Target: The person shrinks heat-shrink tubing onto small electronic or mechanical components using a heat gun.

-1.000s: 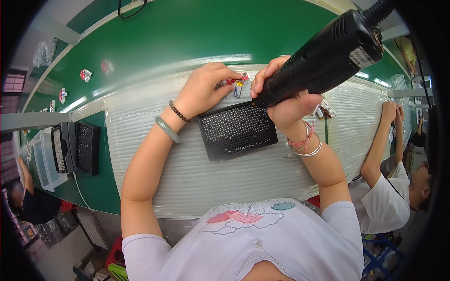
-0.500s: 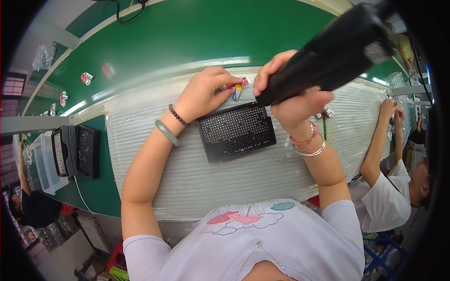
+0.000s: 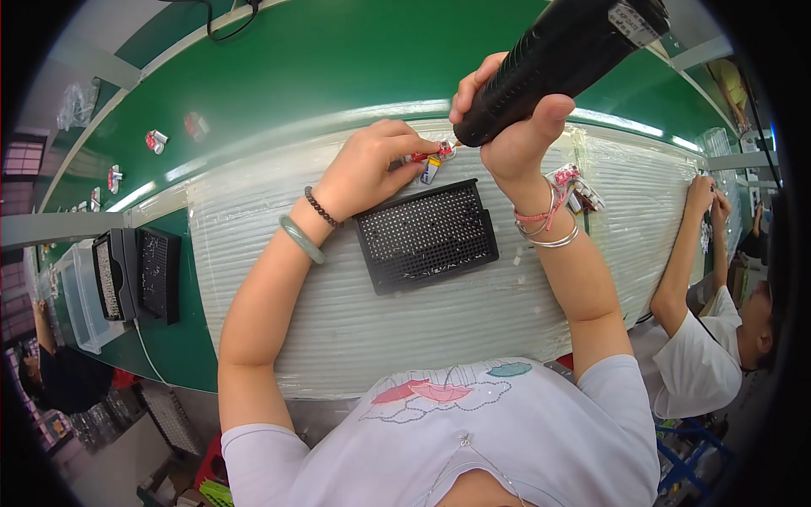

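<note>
My right hand (image 3: 519,148) is wrapped round a thick black electric screwdriver (image 3: 549,72), tilted with its body up to the right. Its thin bit points down-left at a small red-and-white part (image 3: 445,149); whether it touches is too small to tell. Fingers of my left hand (image 3: 372,165) pinch this part against the table, with a small yellow-and-white block (image 3: 432,166) just below it. Directly in front of me lies a black perforated tray (image 3: 377,277) with many tiny silvery screws in its holes, close to my left wrist.
Clear ribbed sheeting (image 3: 296,338) covers the green table (image 3: 338,59). More red-and-white parts (image 3: 578,188) lie right of my right wrist, others (image 3: 155,141) far left. A black box of screws (image 3: 120,275) stands at left. Co-workers sit at right (image 3: 701,363) and left (image 3: 63,372).
My right hand and the screwdriver have moved up and left, bringing the bit to the small part. Parts behind my right wrist now show more. My left hand has stayed in place.
</note>
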Motion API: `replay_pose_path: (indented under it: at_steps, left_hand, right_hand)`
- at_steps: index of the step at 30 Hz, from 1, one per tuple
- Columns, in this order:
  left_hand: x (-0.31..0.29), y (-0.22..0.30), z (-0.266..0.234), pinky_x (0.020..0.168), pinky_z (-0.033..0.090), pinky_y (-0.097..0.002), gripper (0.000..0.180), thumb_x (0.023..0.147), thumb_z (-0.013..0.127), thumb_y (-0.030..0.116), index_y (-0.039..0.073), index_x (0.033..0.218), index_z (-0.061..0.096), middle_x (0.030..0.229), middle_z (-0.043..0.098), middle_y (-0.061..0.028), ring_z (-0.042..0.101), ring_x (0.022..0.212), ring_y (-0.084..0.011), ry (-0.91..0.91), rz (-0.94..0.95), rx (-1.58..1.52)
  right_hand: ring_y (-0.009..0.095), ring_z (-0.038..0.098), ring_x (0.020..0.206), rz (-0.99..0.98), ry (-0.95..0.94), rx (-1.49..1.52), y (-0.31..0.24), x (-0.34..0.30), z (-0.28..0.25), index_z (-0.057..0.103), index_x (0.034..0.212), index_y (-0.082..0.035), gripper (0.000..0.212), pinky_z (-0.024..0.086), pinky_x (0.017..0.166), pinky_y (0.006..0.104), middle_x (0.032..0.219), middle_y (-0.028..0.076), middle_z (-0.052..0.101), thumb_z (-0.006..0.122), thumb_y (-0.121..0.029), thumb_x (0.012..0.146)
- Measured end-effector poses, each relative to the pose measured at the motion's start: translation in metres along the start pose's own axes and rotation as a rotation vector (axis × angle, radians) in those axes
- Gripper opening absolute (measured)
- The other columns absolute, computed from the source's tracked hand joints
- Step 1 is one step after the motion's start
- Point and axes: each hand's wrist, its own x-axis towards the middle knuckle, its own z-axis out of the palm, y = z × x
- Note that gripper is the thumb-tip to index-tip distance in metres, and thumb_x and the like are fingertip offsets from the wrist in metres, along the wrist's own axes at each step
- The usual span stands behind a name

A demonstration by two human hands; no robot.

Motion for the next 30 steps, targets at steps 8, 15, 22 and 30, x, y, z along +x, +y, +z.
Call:
replay_pose_path:
  at_steps: [8,15,22,30]
  left_hand:
    - [0.000,0.001,-0.001,0.072,0.050,-0.0334,0.030,0.074,0.067,0.004,0.011,0.103,0.067,0.087,0.061,-0.0081,0.059,0.082,-0.0246,-0.020,-0.011,0.010]
    - [0.002,0.005,-0.002,0.073,0.048,-0.0347,0.023,0.071,0.070,0.012,0.006,0.093,0.065,0.091,0.059,-0.0101,0.057,0.085,-0.0255,0.076,-0.023,-0.076]
    - [0.007,0.021,0.001,0.077,0.046,-0.0345,0.015,0.068,0.073,0.014,0.006,0.078,0.065,0.095,0.058,-0.0082,0.053,0.090,-0.0259,0.199,0.062,0.059]
    - [0.007,0.021,0.003,0.076,0.046,-0.0325,0.006,0.070,0.071,0.009,0.006,0.073,0.066,0.097,0.059,-0.0067,0.052,0.090,-0.0247,0.240,0.072,0.047]
  right_hand:
    - [0.017,0.053,0.054,0.008,-0.006,0.006,0.004,-0.002,0.004,0.048,0.084,-0.004,0.093,0.045,0.051,0.0264,0.061,0.009,0.054,0.030,-0.092,0.060]
    - [0.018,0.054,0.052,-0.046,0.040,0.056,-0.004,0.000,0.005,0.049,0.085,-0.003,0.095,0.046,0.048,0.0271,0.061,0.009,0.054,0.028,-0.092,0.060]
    - [0.019,0.055,0.050,-0.107,0.050,0.120,-0.027,-0.004,0.017,0.049,0.087,0.000,0.100,0.048,0.047,0.0291,0.061,0.011,0.054,0.024,-0.093,0.059]
    - [0.020,0.056,0.051,-0.102,0.058,0.094,-0.031,-0.006,0.020,0.049,0.087,0.001,0.102,0.049,0.047,0.0293,0.060,0.012,0.053,0.022,-0.093,0.059]
